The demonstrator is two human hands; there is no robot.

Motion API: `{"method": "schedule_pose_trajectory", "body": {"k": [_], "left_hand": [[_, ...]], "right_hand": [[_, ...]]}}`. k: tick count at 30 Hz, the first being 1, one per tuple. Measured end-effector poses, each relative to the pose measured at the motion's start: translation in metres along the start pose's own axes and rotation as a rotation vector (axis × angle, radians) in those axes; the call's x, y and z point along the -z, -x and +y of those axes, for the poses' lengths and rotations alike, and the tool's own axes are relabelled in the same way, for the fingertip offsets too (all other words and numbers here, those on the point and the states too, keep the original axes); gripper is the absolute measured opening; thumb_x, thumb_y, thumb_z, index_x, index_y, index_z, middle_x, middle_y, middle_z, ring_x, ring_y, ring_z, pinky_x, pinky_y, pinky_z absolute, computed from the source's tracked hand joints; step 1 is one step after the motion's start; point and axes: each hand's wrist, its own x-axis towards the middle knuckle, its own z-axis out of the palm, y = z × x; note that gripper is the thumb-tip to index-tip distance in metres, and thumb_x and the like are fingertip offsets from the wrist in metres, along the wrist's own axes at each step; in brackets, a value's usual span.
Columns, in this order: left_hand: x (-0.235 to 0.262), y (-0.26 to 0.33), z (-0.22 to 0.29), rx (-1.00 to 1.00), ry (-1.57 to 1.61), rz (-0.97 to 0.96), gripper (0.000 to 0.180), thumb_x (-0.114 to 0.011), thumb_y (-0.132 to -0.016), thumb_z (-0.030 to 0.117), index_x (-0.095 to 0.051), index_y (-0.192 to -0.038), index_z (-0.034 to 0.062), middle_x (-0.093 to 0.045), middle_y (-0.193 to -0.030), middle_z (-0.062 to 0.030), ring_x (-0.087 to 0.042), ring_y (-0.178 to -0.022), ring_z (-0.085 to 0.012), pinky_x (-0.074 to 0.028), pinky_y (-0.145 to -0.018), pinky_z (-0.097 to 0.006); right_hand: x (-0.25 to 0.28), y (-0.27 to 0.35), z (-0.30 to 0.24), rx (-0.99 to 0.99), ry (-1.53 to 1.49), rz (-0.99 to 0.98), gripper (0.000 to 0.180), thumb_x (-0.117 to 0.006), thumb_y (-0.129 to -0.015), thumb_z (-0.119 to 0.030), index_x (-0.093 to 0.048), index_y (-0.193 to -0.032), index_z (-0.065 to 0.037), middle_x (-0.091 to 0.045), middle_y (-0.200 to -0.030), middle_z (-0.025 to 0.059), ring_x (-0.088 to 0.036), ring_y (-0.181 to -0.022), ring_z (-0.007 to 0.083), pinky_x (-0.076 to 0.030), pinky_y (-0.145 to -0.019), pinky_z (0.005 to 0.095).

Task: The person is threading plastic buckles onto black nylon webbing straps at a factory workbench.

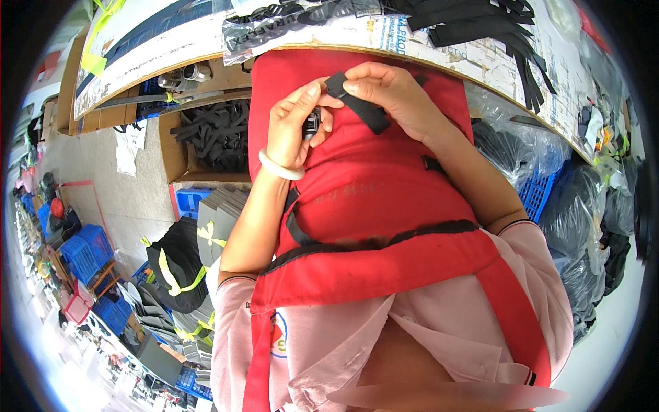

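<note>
Over the red apron (357, 165) on my lap, both hands are raised close together. My left hand (287, 127), with a white bangle (280, 167) at the wrist, curls its fingers round a small black plastic buckle (311, 123). Its thumb and forefinger come up to the left end of a short black webbing strap (364, 111); whether they grip it I cannot tell. My right hand (395, 93) pinches that strap near its upper end between thumb and fingers, and the free end hangs down to the right.
Ahead is a worn white worktable (147, 65) with a curved front edge. On it lie a clear bag of black plastic parts (274, 27) and loose black straps (487, 27). A cardboard box (173, 147) of black strips stands below left; plastic bags (583, 213) lie right.
</note>
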Motion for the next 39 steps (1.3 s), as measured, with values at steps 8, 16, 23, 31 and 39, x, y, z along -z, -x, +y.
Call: {"method": "schedule_pose_trajectory", "body": {"k": [8, 16, 23, 31, 39], "left_hand": [[-0.007, -0.002, -0.007, -0.128, -0.106, 0.161, 0.019, -0.065, -0.088, 0.013, -0.066, -0.098, -0.0038, -0.064, -0.07, -0.0104, -0.053, -0.046, -0.0095, -0.031, -0.035, -0.017], [-0.002, -0.002, -0.016, -0.249, -0.315, 0.231, 0.018, -0.068, -0.086, 0.011, -0.068, -0.098, -0.0027, -0.067, -0.068, -0.0113, -0.046, -0.04, -0.0044, -0.03, -0.035, -0.017], [0.0, -0.002, -0.017, -0.433, -0.457, 0.201, 0.017, -0.068, -0.084, 0.005, -0.069, -0.099, -0.0017, -0.064, -0.07, -0.0055, -0.048, -0.045, -0.0038, -0.031, -0.037, -0.017], [0.005, -0.001, -0.022, -0.438, -0.376, 0.196, 0.015, -0.067, -0.083, 0.001, -0.069, -0.098, -0.0023, -0.061, -0.075, -0.0048, -0.049, -0.048, -0.0043, -0.033, -0.039, -0.017], [0.019, 0.031, 0.009, -0.237, -0.548, 0.092, 0.014, -0.059, -0.087, 0.002, -0.066, -0.097, -0.0051, -0.055, -0.068, -0.0021, -0.041, -0.044, -0.0049, -0.027, -0.039, -0.019]], "right_hand": [[-0.019, 0.017, -0.011, 0.565, 0.383, 0.064, 0.013, -0.062, -0.089, -0.009, -0.062, -0.099, -0.001, -0.062, -0.079, 0.0018, -0.057, -0.064, 0.007, -0.047, -0.059, 0.0195], [-0.013, 0.017, -0.01, 0.038, 0.234, 0.069, 0.02, -0.064, -0.086, -0.01, -0.056, -0.101, 0.0, -0.061, -0.073, 0.0034, -0.056, -0.054, 0.0071, -0.046, -0.046, 0.019], [-0.013, 0.003, 0.009, 0.04, 0.073, 0.08, 0.031, -0.065, -0.087, -0.012, -0.05, -0.111, 0.0, -0.061, -0.077, 0.0045, -0.057, -0.057, 0.0081, -0.048, -0.049, 0.0204], [-0.008, -0.005, 0.014, 0.068, 0.005, 0.038, 0.026, -0.063, -0.09, -0.019, -0.055, -0.106, 0.0, -0.061, -0.075, 0.0044, -0.059, -0.059, 0.0091, -0.05, -0.052, 0.0212], [-0.012, -0.023, 0.024, -0.041, 0.083, -0.138, 0.017, -0.057, -0.092, -0.019, -0.06, -0.088, -0.003, -0.053, -0.067, -0.0014, -0.045, -0.048, 0.0054, -0.037, -0.047, 0.0194]]}}
